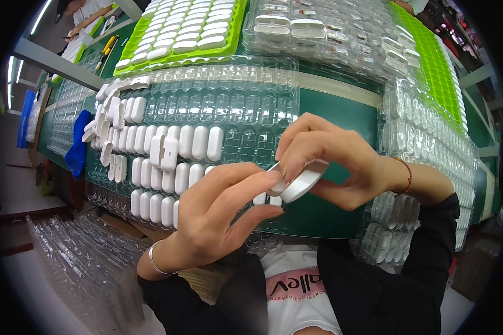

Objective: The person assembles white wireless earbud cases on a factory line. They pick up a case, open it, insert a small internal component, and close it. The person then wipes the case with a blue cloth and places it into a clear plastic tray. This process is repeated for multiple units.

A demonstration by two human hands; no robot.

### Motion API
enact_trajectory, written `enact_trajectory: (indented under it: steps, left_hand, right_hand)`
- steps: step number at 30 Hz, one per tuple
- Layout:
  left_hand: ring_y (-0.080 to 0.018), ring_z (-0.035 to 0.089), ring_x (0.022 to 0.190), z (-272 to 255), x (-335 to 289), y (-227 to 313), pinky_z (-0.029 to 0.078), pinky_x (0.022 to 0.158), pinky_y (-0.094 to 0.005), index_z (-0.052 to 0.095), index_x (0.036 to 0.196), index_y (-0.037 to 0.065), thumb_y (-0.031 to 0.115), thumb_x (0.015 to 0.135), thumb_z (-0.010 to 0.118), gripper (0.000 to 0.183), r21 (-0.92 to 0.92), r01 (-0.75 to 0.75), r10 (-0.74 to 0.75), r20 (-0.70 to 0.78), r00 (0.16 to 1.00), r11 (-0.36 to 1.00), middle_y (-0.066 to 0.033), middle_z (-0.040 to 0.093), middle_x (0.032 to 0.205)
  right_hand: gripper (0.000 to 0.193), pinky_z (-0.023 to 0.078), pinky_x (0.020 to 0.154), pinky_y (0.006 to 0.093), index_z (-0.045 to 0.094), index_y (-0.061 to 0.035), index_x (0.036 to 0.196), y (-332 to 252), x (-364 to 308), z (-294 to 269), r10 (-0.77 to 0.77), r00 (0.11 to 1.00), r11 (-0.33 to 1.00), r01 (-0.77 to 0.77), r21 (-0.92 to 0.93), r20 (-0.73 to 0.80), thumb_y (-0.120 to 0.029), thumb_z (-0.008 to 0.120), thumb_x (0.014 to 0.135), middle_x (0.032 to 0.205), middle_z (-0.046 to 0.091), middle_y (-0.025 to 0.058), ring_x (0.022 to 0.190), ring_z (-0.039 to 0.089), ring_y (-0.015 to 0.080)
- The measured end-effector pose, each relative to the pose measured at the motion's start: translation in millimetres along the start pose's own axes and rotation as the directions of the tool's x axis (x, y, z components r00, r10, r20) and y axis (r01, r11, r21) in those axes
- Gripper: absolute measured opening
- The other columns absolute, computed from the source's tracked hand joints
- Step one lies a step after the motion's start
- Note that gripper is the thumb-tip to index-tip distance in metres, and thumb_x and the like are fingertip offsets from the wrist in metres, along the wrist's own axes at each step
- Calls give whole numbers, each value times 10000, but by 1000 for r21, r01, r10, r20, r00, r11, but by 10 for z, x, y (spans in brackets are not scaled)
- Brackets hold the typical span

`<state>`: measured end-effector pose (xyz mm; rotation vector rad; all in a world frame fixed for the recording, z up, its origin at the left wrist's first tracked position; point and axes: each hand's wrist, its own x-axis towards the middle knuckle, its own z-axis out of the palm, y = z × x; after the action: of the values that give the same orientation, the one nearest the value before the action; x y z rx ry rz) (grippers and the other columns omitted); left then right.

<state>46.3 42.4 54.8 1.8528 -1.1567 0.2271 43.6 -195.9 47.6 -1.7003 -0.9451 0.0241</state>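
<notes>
My left hand (215, 209) and my right hand (343, 162) meet in front of me around a small white plastic case (303, 185), which looks like an earbud case with its lid open. Left thumb and fingertips pinch one end; the right fingers curl over the other side and partly hide it. Left of my hands, a clear blister tray (251, 103) carries rows of closed white oval cases (199, 143). On top of those rows lies another white case (164, 152). Several white shell pieces (113, 111) are heaped at the tray's left end.
A lime-green tray (233, 42) of white cases stands at the back. Stacked clear trays (341, 47) with open cases are beyond my hands, with more (425, 151) along the right. A blue cloth (79, 142), a yellow cutter (110, 44) and piled clear trays (78, 262) lie left. Another person works upper left.
</notes>
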Motion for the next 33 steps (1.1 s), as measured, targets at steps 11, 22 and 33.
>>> enact_trajectory:
  steps: [11, 22, 33]
  left_hand:
    - [-263, 663, 835, 241, 43, 44, 543, 682, -318, 600, 1115, -2, -6, 695, 784, 459, -151, 65, -57, 60, 997, 986, -155, 658, 978]
    - [-211, 608, 702, 258, 23, 43, 493, 583, -288, 645, 895, 31, 25, 675, 790, 263, -231, 110, -67, 189, 980, 967, -113, 625, 901]
    - [-189, 565, 628, 316, -24, 23, 451, 521, -294, 628, 804, 41, 53, 607, 708, 214, -17, -86, 88, 169, 982, 996, -73, 583, 794]
  right_hand:
    - [396, 465, 806, 345, 601, -80, 1010, -28, -262, -50, -68, 998, 997, 69, -20, 10, 112, 648, 666, 996, 568, 64, 1001, 529, 275]
    - [305, 472, 807, 332, 617, -57, 1010, 55, -331, -49, 78, 994, 950, -95, 297, 71, 32, 684, 726, 1013, 590, 72, 1004, 556, 237]
    - [222, 440, 887, 352, 656, -30, 926, 72, -272, -71, -139, 979, 990, 131, 60, 146, 93, 623, 745, 1121, 590, 108, 1056, 533, 279]
